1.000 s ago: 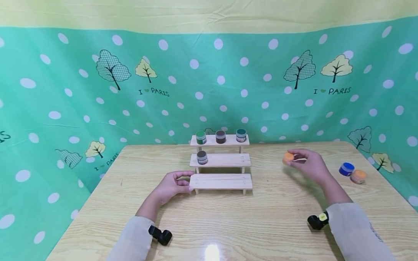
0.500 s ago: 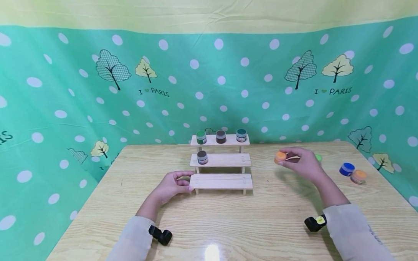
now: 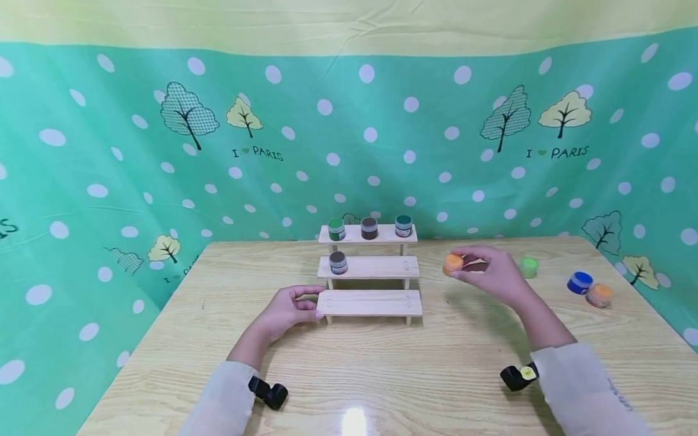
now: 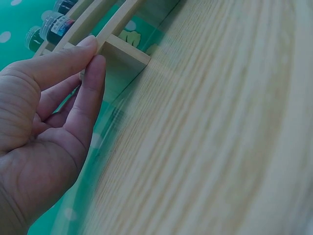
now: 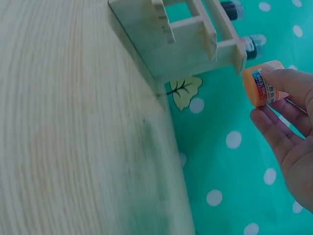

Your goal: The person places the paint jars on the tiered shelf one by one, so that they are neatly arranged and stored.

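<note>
A three-tier wooden display rack (image 3: 369, 304) stands mid-table. My left hand (image 3: 289, 313) pinches the left end of its lowest step between thumb and fingers, as the left wrist view shows at the board's edge. To the right of the rack, my right hand (image 3: 492, 274) holds a small orange paint jar (image 3: 452, 264) by its sides, raised over the table. On the top step sit a green jar (image 3: 336, 230), a dark brown jar (image 3: 369, 228) and a teal jar (image 3: 404, 226). Another dark jar (image 3: 338, 262) is at the left of the middle step; the bottom step is bare.
Over on the right of the wooden table (image 3: 354, 365) are a light green jar (image 3: 528, 267), a blue jar (image 3: 579, 282) and a second orange jar (image 3: 599, 295). A green dotted cloth (image 3: 299, 117) hangs behind and beside the table.
My right hand has carried the orange jar leftward, nearer the rack, and the light green jar has come out from behind that hand. The left hand keeps its grip on the rack.
</note>
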The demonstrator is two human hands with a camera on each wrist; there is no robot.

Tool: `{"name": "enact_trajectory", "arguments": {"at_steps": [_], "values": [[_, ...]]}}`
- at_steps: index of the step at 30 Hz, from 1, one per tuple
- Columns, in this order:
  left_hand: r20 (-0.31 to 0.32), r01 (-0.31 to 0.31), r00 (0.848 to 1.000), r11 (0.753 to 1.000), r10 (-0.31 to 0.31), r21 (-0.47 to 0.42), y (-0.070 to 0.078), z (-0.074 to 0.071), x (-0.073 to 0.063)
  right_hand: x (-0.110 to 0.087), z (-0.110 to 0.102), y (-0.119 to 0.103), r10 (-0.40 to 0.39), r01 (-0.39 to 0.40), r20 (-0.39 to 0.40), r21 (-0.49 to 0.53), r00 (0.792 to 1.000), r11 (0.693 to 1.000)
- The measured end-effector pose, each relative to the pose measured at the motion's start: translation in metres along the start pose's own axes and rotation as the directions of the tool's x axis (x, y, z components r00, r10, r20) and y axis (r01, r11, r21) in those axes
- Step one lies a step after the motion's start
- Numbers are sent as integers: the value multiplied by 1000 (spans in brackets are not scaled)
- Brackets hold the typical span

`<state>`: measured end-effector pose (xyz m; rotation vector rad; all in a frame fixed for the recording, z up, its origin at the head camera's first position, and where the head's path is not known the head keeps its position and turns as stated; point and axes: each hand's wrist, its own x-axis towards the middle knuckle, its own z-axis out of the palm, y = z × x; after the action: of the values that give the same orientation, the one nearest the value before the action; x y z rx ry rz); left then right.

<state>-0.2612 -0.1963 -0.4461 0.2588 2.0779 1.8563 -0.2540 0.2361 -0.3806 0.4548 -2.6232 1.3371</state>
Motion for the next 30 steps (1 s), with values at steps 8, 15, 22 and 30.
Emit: {"name": "enact_trajectory", "arguments": {"at_steps": [8,15,22,30], "values": [[-6,0,1000,1000,0,9,0,0,0,3,9,-13,-62,62,4,22,998,998],[-11,0,1000,1000,0,12,-1,-1,1,7,18,-23,-95,93,18,95,995,991],[-17,-1,1000,1000,1,7,-2,-1,2,9,28,-36,-111,105,31,148,993,983],[-19,0,1000,1000,0,7,-2,0,1,16,41,-47,-158,146,55,181,986,973]]}}
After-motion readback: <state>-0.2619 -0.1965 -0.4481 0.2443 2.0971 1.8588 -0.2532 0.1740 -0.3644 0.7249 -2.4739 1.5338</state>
